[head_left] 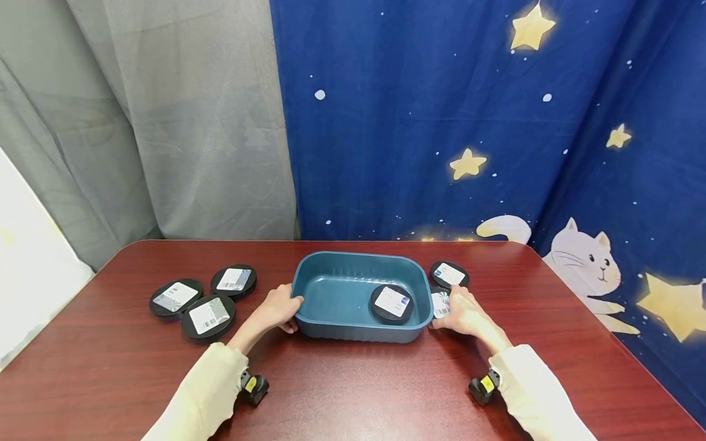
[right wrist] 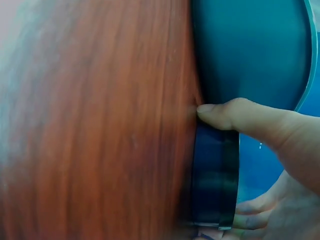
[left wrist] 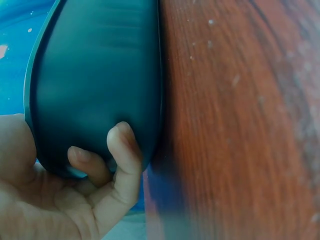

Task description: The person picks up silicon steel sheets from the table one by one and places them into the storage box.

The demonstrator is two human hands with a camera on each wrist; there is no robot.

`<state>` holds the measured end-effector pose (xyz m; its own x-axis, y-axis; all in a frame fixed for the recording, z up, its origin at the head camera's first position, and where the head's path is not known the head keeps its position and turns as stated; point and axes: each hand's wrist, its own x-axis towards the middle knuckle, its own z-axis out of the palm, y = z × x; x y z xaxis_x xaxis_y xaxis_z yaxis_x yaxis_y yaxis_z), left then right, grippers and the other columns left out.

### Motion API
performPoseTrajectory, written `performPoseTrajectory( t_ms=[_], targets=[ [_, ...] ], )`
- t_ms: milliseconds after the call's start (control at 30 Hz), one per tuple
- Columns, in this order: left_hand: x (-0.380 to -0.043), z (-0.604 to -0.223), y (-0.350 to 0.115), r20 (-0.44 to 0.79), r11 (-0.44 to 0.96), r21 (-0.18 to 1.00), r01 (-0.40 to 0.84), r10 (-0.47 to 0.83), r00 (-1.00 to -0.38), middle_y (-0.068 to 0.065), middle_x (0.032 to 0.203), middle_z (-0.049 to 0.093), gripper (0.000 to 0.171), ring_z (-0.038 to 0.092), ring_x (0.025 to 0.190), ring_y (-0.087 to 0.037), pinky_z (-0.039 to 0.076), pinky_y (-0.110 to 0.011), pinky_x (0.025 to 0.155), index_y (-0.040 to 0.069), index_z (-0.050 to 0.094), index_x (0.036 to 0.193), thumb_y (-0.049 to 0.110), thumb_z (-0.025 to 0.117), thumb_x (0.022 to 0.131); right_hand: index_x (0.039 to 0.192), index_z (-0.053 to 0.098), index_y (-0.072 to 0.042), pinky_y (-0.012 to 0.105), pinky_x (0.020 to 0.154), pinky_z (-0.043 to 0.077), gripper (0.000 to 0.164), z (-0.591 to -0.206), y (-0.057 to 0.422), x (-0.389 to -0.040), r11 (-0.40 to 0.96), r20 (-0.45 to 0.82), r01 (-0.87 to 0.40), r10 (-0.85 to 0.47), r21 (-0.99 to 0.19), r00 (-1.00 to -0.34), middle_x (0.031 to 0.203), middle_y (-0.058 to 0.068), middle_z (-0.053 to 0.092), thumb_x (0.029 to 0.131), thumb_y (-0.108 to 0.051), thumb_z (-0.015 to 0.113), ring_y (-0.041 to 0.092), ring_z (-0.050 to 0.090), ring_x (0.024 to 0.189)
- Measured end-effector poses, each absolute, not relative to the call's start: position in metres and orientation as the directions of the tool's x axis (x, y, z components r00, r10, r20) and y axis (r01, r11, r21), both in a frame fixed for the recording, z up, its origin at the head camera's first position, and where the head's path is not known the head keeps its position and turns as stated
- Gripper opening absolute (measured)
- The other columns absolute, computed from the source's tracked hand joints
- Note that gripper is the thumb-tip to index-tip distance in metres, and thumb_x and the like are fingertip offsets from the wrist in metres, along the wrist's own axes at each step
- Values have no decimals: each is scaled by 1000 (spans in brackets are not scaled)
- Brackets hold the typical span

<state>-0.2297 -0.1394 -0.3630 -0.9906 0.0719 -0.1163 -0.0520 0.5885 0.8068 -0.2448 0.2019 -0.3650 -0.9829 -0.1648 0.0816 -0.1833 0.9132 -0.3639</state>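
A blue-green plastic bin stands on the table, one black round case with a white label lying inside near its right end. My left hand grips the bin's left end; in the left wrist view the thumb is up at the rim and two fingertips rest on the outer wall. Just right of the bin, my right hand holds another labelled black round case. Its thumb lies on the near edge, with the other fingers round the far side. A further black case lies right behind it.
Three more labelled black cases, a back one, a left one and a front one, lie close together left of the bin. The reddish-brown table ends at curtains behind. Each wrist wears a small camera.
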Motion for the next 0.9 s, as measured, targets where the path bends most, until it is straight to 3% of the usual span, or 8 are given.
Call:
performPoseTrajectory(
  t_ms=[167, 433, 700, 900],
  targets=[
    [-230, -364, -139, -118, 586, 808, -54, 71, -991, -16, 54, 54, 26, 52, 36, -14, 48, -29, 38, -9, 49, 101, 5, 38, 82, 91, 47, 12, 37, 63, 43, 66, -364, 203, -240, 931, 31, -146, -144, -335, -989, 77, 15, 46, 51, -29, 79, 27, 47, 69],
    [-229, -362, -139, -119, 588, 807, -54, 72, -990, -16, 56, 54, 29, 52, 36, -14, 48, -28, 38, -10, 48, 104, 5, 37, 82, 118, 38, 17, 45, 76, 40, 91, -360, 210, -236, 938, -96, -142, -181, -315, -979, 92, 22, 45, 53, -33, 80, 36, 43, 89],
    [-228, -360, -139, -132, 579, 813, -63, 77, -988, -16, 56, 54, 29, 52, 36, -14, 48, -28, 39, -10, 47, 105, 5, 37, 83, 124, 35, 9, 48, 76, 39, 92, -359, 215, -235, 921, -92, -183, -227, -344, -970, 96, 23, 44, 54, -30, 80, 38, 41, 91],
    [-229, -361, -139, -134, 582, 810, -69, 69, -988, -16, 54, 54, 26, 51, 35, -13, 48, -28, 39, -9, 48, 103, 5, 37, 83, 120, 38, 8, 44, 71, 39, 85, -359, 216, -234, 918, -71, -198, -235, -343, -969, 90, 20, 43, 54, -28, 78, 34, 41, 86]
  ],
)
